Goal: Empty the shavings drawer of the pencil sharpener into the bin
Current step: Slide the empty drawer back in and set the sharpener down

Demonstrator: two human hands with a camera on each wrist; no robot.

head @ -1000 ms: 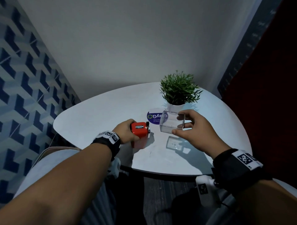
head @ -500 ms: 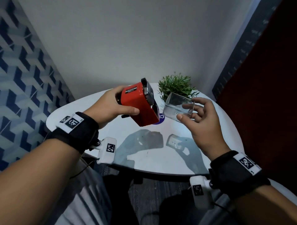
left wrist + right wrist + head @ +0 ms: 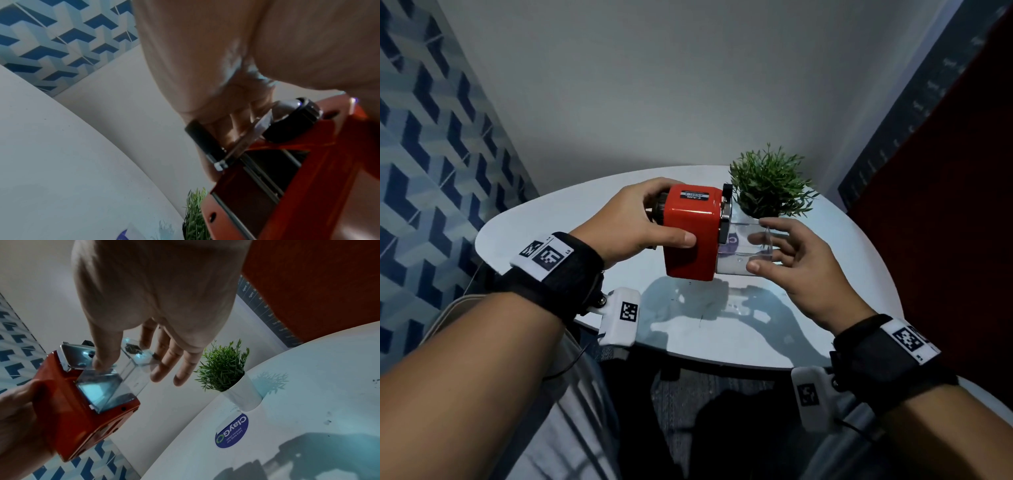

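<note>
My left hand grips a red pencil sharpener and holds it level above the white table. Its black crank handle sits by my left fingers. My right hand pinches the clear plastic shavings drawer, thumb below and fingers over its outer end. The drawer's inner end sits in the sharpener's front opening, and most of the drawer sticks out. A few dark bits lie at the drawer's outer end. No bin shows in any view.
A small green plant in a white pot stands just behind the drawer. A blue round sticker lies on the table below it. Dark specks dot the tabletop at the right. A dark red panel closes the right side.
My left hand lifted the sharpener off the table, tilted it, then levelled it. My right hand brought the drawer, held apart before, to the sharpener's opening.
</note>
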